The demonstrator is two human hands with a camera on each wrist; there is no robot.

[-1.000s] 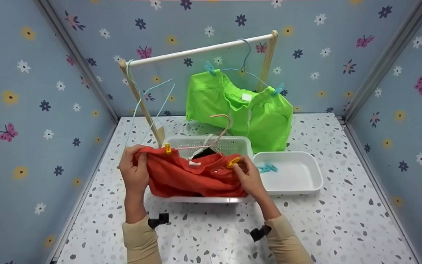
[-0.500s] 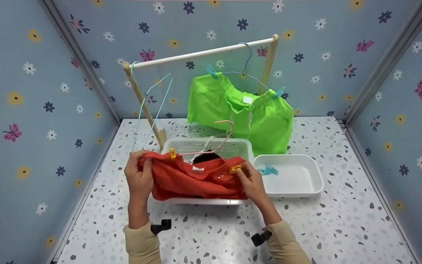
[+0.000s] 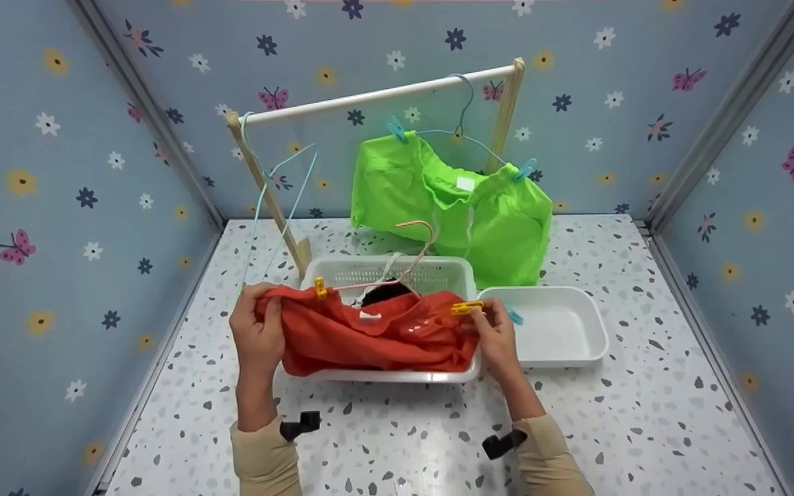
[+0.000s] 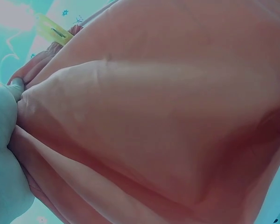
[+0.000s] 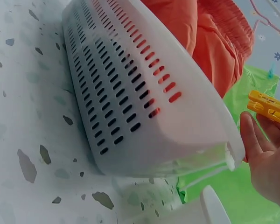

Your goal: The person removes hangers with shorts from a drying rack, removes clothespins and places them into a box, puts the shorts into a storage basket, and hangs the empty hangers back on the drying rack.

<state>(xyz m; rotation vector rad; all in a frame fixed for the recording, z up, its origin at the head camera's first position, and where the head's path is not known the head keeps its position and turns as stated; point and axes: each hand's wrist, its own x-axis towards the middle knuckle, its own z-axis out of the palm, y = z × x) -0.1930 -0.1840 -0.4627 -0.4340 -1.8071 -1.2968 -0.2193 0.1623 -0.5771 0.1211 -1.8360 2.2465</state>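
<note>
Red shorts (image 3: 369, 344) with a gathered waistband and white tag lie over a white perforated basket (image 3: 397, 377). My left hand (image 3: 258, 331) grips their left waistband corner; in the left wrist view, the cloth (image 4: 154, 112) fills most of the picture. A yellow clothespin (image 3: 320, 288) clips the left part of the waistband to a pink hanger (image 3: 429, 238). My right hand (image 3: 498, 339) pinches another yellow clothespin (image 5: 266, 106), which stands apart from the waistband in the right wrist view. Black and white cloth (image 3: 387, 293) shows behind the shorts in the basket.
Green shorts (image 3: 500, 234) hang by blue clothespins from a blue hanger on the white rod (image 3: 369, 94). A light-blue hanger (image 3: 257, 200) hangs at the rod's left end. A white tray (image 3: 555, 331) with blue clothespins (image 3: 515, 315) stands right of the basket.
My right hand has moved right with its yellow clothespin, which has turned and come away from the red waistband. My left hand keeps its hold on the shorts' corner.
</note>
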